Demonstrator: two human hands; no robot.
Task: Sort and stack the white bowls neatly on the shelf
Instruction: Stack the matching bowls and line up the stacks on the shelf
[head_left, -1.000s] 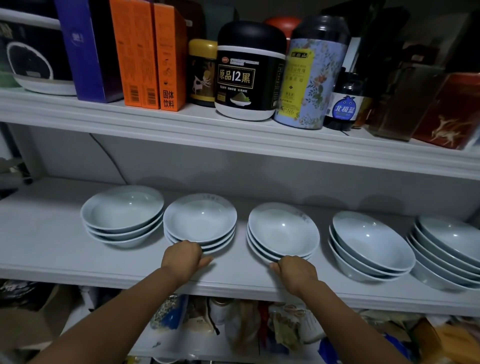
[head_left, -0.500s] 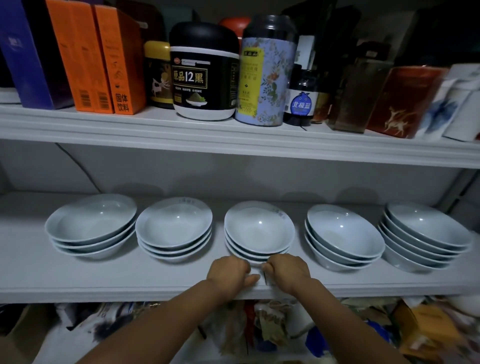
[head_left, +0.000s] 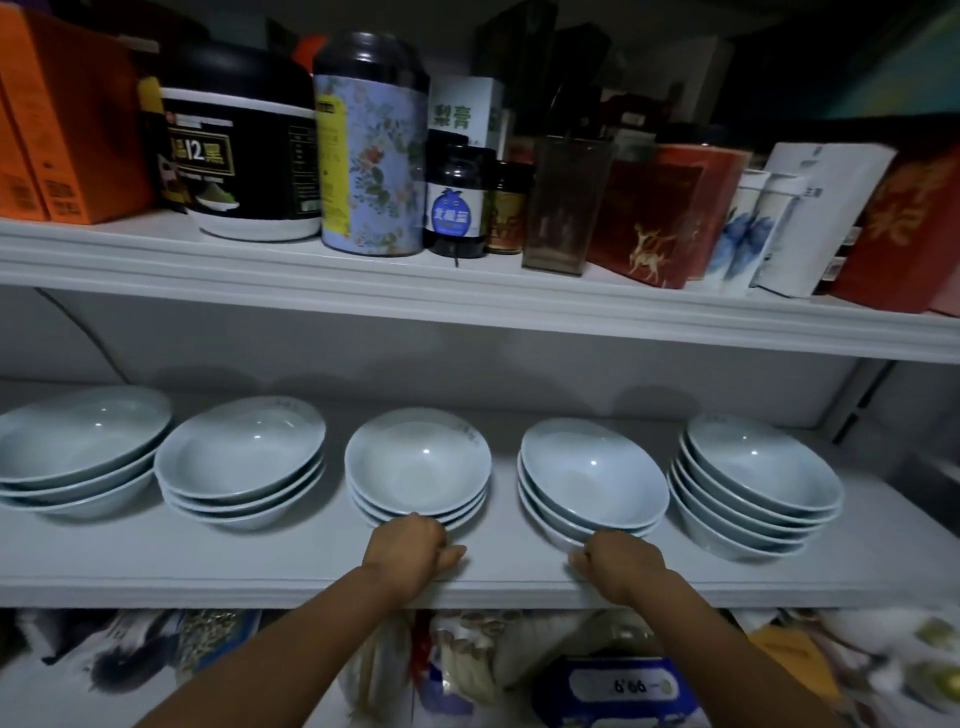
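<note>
Shelf (head_left: 208, 561) carrying the white bowls (head_left: 239, 462) in five nested stacks, side by side and apart. Middle stack (head_left: 418, 462) and fourth stack (head_left: 592, 478) each have a hand at their front foot. Left hand (head_left: 410, 545), right hand (head_left: 621, 564): grip clenched, grasping nothing visible. Half a second earlier both hands met before the middle stack; the right has since shifted one stack along, which suggests stack-by-stack straightening, nearly complete.

I face a white upper shelf (head_left: 467, 296) in dim light. Just beneath it runs a plain pale back wall (head_left: 467, 374); above it, darkness.
</note>
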